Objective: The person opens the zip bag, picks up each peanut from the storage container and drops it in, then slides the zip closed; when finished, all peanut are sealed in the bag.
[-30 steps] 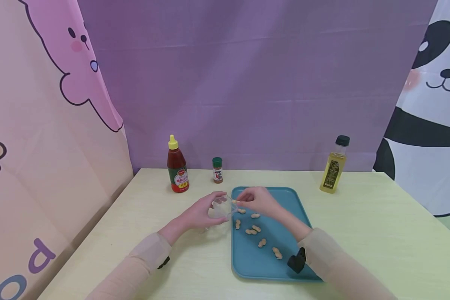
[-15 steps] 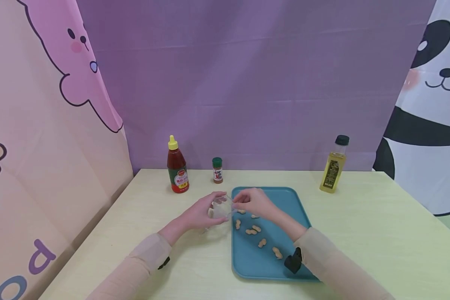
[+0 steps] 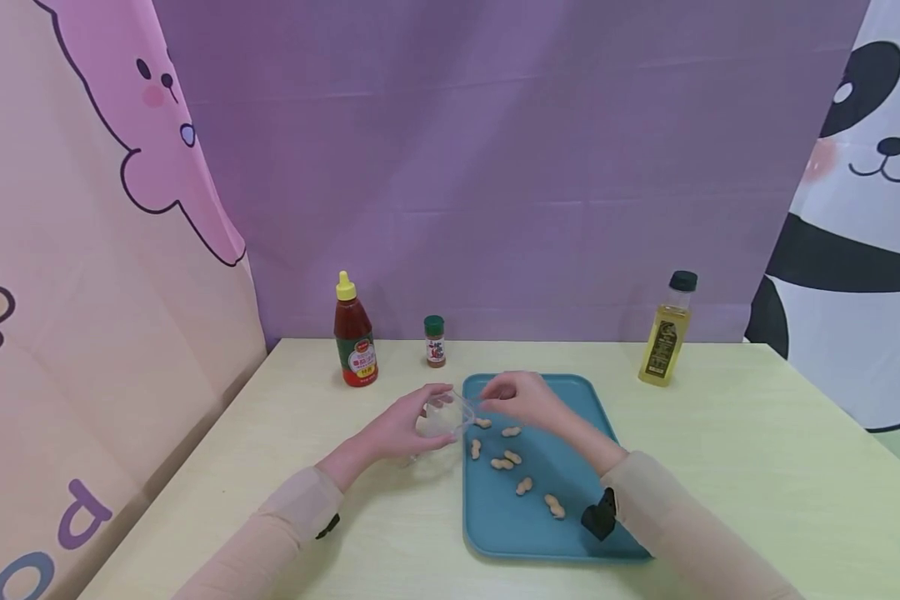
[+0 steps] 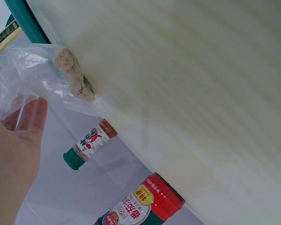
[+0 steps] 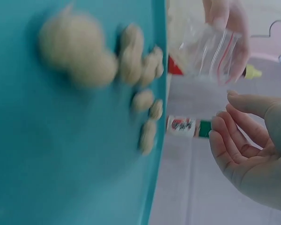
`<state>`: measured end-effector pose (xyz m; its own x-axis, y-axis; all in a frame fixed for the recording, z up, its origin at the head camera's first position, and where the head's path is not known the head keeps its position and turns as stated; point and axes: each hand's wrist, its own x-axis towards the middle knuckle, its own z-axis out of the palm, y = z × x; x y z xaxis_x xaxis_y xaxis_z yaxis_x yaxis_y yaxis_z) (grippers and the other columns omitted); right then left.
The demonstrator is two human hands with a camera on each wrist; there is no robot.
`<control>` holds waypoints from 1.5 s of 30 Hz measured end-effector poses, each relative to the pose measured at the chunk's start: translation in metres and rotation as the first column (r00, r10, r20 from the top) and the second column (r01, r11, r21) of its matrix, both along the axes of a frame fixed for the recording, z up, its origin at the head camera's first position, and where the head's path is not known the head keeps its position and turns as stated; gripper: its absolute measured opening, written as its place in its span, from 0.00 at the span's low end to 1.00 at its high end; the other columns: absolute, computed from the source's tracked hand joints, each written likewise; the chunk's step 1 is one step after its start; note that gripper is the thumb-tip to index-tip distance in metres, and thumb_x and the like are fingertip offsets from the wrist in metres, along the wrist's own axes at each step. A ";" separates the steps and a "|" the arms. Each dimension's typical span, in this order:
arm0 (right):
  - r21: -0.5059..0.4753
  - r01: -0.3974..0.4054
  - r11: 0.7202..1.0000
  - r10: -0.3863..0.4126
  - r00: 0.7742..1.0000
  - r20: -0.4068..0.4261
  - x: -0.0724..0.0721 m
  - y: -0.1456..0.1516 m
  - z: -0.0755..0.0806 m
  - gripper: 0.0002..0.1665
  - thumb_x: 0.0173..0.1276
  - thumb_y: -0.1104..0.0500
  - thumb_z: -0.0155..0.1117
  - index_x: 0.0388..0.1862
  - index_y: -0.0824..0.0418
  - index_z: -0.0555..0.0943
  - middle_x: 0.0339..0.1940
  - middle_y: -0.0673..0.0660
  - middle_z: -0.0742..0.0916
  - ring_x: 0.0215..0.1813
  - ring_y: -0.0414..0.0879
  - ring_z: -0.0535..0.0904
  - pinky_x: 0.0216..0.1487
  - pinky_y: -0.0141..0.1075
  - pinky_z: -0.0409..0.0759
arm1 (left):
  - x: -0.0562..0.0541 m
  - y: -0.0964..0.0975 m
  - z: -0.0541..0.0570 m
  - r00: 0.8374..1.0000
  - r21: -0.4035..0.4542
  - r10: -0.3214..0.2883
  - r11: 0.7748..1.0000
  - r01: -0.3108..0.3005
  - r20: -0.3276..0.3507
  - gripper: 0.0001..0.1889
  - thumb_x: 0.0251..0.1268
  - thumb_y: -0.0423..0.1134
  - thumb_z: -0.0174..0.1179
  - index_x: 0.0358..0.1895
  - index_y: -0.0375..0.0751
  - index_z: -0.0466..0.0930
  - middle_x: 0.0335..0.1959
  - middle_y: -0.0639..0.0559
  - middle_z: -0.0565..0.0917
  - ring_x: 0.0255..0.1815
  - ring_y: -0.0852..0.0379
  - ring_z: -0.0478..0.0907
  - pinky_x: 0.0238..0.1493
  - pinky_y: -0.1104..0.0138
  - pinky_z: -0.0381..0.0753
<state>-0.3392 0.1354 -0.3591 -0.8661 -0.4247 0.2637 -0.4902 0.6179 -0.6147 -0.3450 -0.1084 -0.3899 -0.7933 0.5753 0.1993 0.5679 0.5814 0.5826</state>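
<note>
My left hand (image 3: 399,425) holds a clear zip bag (image 3: 450,415) by its mouth, fingers and thumb spreading it at the tray's left edge. In the right wrist view a red zip line (image 5: 220,61) runs along the bag's opening. Peanuts (image 4: 72,75) in their shells lie at the bottom of the bag in the left wrist view. Just right of the bag's mouth is my right hand (image 3: 523,400), its fingers loosely curled with nothing between them. Beneath it, several unshelled peanuts (image 3: 554,506) are scattered over a blue tray (image 3: 525,546).
A ketchup bottle (image 3: 357,350) with a yellow cap stands at the back left. Beside it is a small green-capped spice jar (image 3: 435,346). An oil bottle (image 3: 663,346) with a dark cap stands at the back right, before a purple cloth backdrop (image 3: 495,208).
My right hand brought a peanut to the bag's mouth, let it go there and drew back to the right. My left hand kept the bag in place.
</note>
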 end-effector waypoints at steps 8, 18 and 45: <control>0.022 0.019 1.000 -0.019 1.000 0.000 -0.007 0.022 -0.011 0.13 0.64 0.57 0.63 0.42 0.65 0.83 0.37 0.57 0.86 0.39 0.49 0.81 0.38 0.39 0.80 | -0.001 0.001 -0.002 1.000 -0.011 0.019 1.000 -0.019 -0.001 0.40 0.55 0.56 0.64 0.70 0.53 0.57 0.62 0.59 0.73 0.61 0.60 0.70 0.58 0.63 0.74; 0.129 0.009 0.992 -0.017 0.998 0.056 -0.013 0.033 -0.019 0.13 0.65 0.59 0.62 0.44 0.67 0.82 0.38 0.58 0.86 0.40 0.50 0.81 0.37 0.39 0.79 | -0.001 0.001 -0.003 1.000 -0.009 0.018 1.000 -0.018 -0.004 0.40 0.55 0.55 0.65 0.70 0.51 0.57 0.62 0.58 0.73 0.61 0.59 0.70 0.58 0.63 0.75; 0.231 -0.078 0.970 0.035 0.982 0.185 -0.008 0.037 -0.021 0.07 0.61 0.57 0.66 0.32 0.60 0.85 0.29 0.51 0.86 0.30 0.40 0.77 0.32 0.34 0.76 | 0.001 0.002 -0.002 1.000 -0.005 0.009 1.000 -0.009 0.002 0.40 0.56 0.53 0.65 0.70 0.50 0.57 0.62 0.58 0.73 0.61 0.59 0.70 0.59 0.62 0.74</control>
